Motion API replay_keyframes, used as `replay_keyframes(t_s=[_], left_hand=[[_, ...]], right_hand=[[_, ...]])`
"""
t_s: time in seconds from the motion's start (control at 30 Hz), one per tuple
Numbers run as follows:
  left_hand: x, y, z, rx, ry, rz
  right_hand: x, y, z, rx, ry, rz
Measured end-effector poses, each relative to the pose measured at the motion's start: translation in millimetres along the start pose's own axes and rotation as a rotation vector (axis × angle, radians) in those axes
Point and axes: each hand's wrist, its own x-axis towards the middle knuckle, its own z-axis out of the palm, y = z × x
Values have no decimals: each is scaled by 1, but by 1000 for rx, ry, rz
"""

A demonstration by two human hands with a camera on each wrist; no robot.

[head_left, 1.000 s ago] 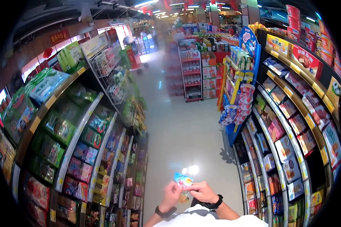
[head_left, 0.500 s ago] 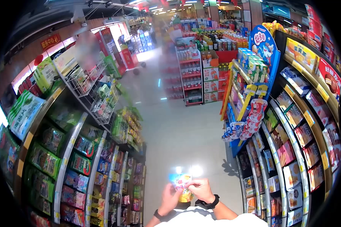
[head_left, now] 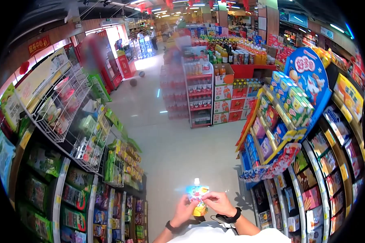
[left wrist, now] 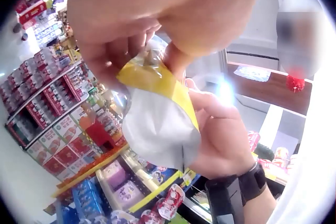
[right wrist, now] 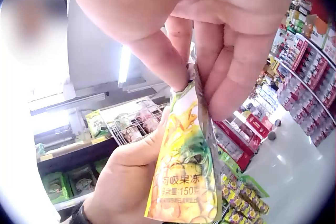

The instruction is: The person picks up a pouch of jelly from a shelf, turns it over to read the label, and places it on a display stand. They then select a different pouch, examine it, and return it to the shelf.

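Observation:
A spouted jelly pouch (head_left: pixel 200 209), blue at the top and yellow below with a white cap, is held upright in front of the white shirt. My left hand (head_left: pixel 184 210) grips its left edge. On the other side my right hand (head_left: pixel 217 203) pinches it between thumb and fingers. The left wrist view shows the pouch's silver bottom (left wrist: pixel 155 129) and yellow band, while the right wrist view has its pineapple-printed face (right wrist: pixel 184 182). Fingers hide the pouch's middle. Each wrist wears a black band.
Snack shelves (head_left: pixel 65 194) line the left of the aisle, with a wire basket rack (head_left: pixel 65 105) above. To the right stands a blue-topped display stand (head_left: pixel 308 77) beside more shelves (head_left: pixel 312 190). A bottle rack (head_left: pixel 198 93) stands ahead on the pale floor (head_left: pixel 170 150).
The view has advanced along the aisle: the wire rack, display stand and bottle rack appear nearer. My left hand, blurred earlier, now sits at the pouch's left edge. The right hand keeps its pinch.

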Motion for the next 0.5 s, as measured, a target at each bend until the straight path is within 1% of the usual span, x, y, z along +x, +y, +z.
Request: replay_keyframes(t_s=[0.07, 0.1, 0.2, 0.3, 0.4, 0.43, 0.5], left_hand=[[42, -2, -16, 35, -30, 11], [62, -1, -20, 29, -38, 31], [104, 9, -32, -20, -24, -2], [133, 7, -46, -11, 30, -5], [168, -9, -65, -19, 72, -79], [181, -12, -69, -81, 83, -81], [212, -16, -77, -97, 117, -42]], right_hand=[[40, -5, -3, -48, 4, -65], [59, -5, -4, -79, 10, -70], [105, -13, -3, -174, 33, -76], [148, -3, 1, -67, -8, -55], [195, -4, 0, -125, -94, 29], [213, 3, -2, -158, -132, 21], [251, 10, -7, -126, -156, -10]])
